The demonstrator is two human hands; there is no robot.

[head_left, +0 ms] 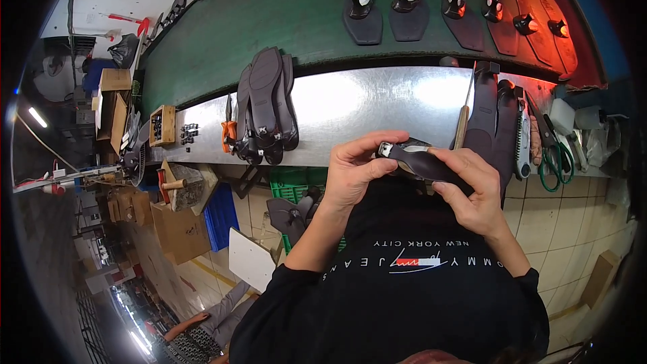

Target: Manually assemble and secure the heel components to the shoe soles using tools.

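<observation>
The left hand [360, 165] is clamping thumb and fingers on one end of a dark shoe piece [435, 164], beside a shiny bit at its tip, while the right hand [475, 185] is gripping the other end. The piece is hanging between the two hands, over the near edge of a metal bench [377, 98]. Just beyond the right hand, a wooden-handled awl [462, 128] is lying on the metal; farther to that hand's right, green-handled scissors [557, 155] are resting near the edge. Left of the left hand, a stack of dark soles [266, 81] is lying beside orange-handled pliers [229, 133], and farther left a wooden box [162, 136] is standing near small dark pieces [189, 133]. Beyond both hands, a green surface [290, 27] is stretching across, bearing a row of strapped soles [364, 27], those at the right showing red. Below and left of the left hand, a green crate [286, 192] and a blue crate [221, 219] are standing on a tiled floor [549, 229]; well beyond, another person [199, 337] is showing in part.
</observation>
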